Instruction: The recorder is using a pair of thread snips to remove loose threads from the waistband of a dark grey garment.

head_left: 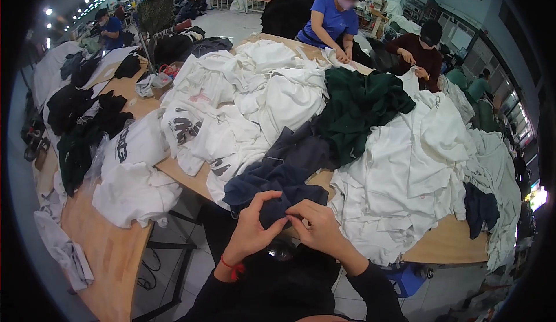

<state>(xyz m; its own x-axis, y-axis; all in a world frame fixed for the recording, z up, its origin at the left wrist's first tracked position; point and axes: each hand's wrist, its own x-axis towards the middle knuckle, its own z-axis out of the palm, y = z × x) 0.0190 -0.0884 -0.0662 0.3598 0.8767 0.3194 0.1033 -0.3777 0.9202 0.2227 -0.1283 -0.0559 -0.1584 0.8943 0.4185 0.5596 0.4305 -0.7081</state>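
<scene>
A navy garment [272, 183] lies bunched at the table's near edge, its lower part between my two hands. My left hand [252, 229] is curved around the cloth, thumb and forefinger wide apart with navy fabric between them; its other fingers are hidden. With fingertips pinched together, my right hand [315, 226] meets the left thumb tip at the garment's edge. Whether a thread or only cloth sits in that pinch is too small to tell. A red string bracelet [233, 268] circles my left wrist.
White garments [255, 84] heap across the wooden table [194, 177], with more white ones [405, 171] at right and a dark green garment [362, 110] between. Black clothes [81, 113] lie left. Across the table, one person in blue [330, 23] and another in maroon [411, 49] handle cloth.
</scene>
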